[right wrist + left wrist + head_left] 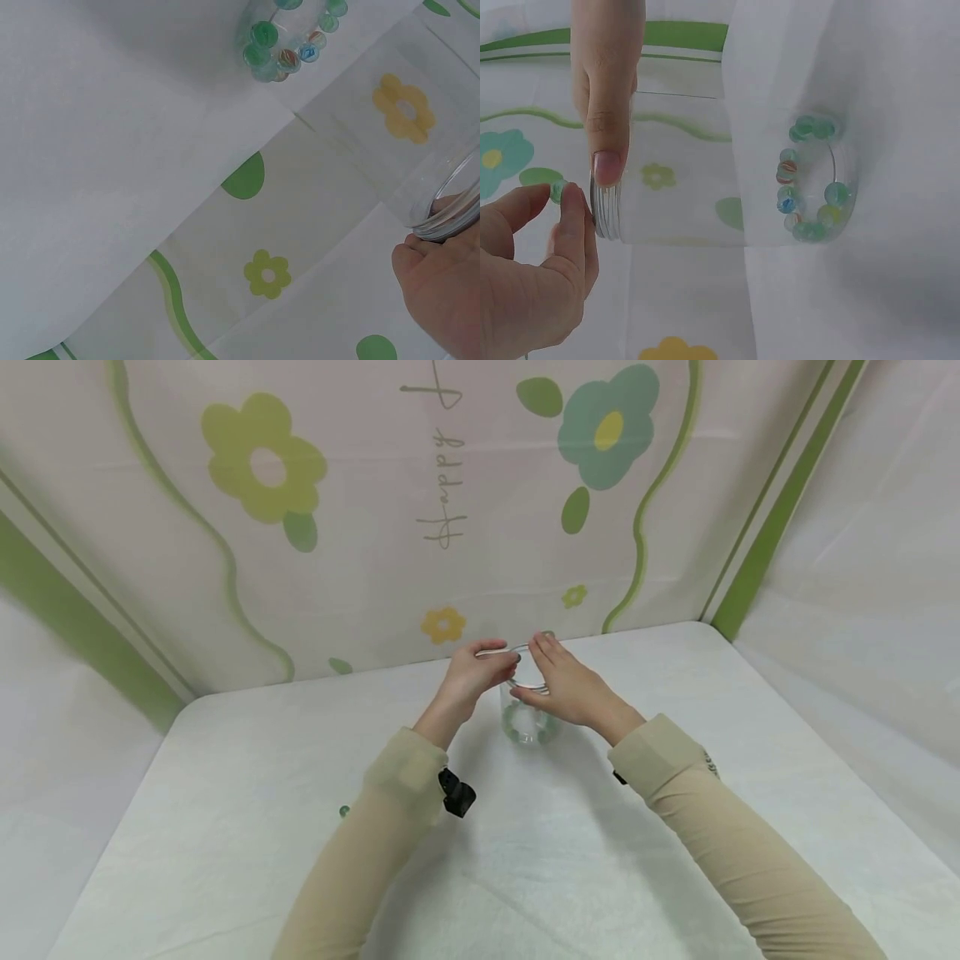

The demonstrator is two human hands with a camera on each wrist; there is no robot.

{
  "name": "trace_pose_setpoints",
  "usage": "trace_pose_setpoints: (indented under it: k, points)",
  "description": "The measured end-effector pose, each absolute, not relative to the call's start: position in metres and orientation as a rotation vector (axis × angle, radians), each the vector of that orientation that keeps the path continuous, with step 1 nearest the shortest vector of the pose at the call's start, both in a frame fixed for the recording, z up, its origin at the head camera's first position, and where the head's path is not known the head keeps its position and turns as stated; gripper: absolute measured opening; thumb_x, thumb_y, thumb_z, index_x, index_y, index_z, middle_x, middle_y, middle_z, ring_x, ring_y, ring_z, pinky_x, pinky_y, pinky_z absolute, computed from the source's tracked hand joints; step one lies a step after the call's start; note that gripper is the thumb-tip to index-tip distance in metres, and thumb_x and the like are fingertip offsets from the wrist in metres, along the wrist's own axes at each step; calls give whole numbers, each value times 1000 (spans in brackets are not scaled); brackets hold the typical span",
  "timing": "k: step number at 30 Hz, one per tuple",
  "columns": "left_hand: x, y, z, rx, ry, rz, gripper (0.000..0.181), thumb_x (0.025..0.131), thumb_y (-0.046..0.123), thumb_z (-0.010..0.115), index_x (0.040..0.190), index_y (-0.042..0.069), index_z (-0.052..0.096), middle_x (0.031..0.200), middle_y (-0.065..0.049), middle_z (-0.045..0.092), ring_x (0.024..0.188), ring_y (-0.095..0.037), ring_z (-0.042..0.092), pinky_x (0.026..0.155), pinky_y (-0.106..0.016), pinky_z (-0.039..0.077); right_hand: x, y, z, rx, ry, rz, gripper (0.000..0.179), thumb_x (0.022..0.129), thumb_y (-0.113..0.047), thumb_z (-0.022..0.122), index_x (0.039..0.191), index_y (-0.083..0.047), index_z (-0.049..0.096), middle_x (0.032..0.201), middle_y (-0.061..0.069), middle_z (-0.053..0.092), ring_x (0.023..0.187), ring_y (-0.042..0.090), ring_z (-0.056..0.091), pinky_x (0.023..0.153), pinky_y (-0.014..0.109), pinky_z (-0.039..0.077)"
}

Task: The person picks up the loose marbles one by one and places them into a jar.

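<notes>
A clear glass jar (527, 727) stands upright on the table. Several coloured marbles (835, 194) form a ring around its base inside. My left hand (472, 678) is at the left side of the jar's mouth, pinching a green marble (557, 190) between thumb and fingers just outside the rim. My right hand (577, 689) grips the jar's threaded rim (607, 214) from the right, thumb on the near side and fingers on the far side. In the right wrist view the right hand (442, 281) shows only partly, against the rim.
One more green marble (344, 811) lies on the white tablecloth (247, 777), beside my left sleeve. Behind the table hangs a flowered curtain (360, 585). White cloth walls (877, 568) enclose the sides.
</notes>
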State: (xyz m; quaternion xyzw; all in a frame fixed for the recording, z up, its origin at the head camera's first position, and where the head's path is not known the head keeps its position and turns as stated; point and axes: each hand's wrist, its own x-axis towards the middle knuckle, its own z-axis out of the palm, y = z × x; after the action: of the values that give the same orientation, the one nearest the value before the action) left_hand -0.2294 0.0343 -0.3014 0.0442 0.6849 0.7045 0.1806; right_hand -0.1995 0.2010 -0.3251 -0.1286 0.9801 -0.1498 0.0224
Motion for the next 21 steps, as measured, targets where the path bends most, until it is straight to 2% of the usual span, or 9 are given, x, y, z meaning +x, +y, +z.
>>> trace_pose_setpoints:
  k: [4,12,19,21]
  points:
    - [-230,36,-301,115,1948,1990,41,92,9,62,130,-2,50,124,-20,62,92,-14,63,99,-31,53,-200,201,-325,-394,3038,-462,89,95,-56,45,152,2,9,161,18,4,150,31,0,124,48,13]
    - [-229,35,-303,120,1966,1983,40,92,11,63,129,-2,51,124,-20,62,90,-12,62,99,-31,53,-200,200,-325,-401,3038,-479,89,95,-56,46,152,1,9,161,18,4,150,32,2,124,47,13]
    - [-230,34,-303,104,1951,1998,40,93,11,61,129,-2,50,124,-19,62,106,-23,63,100,-30,53,-201,199,-324,-401,3028,-478,89,95,-57,45,152,0,8,162,16,2,150,30,-1,124,47,12]
    - [-230,33,-303,96,1949,2001,38,94,12,61,128,-2,51,123,-19,62,104,-22,64,99,-30,53,-201,199,-324,-403,3025,-476,89,95,-57,45,152,0,7,162,16,2,150,30,-1,124,47,12]
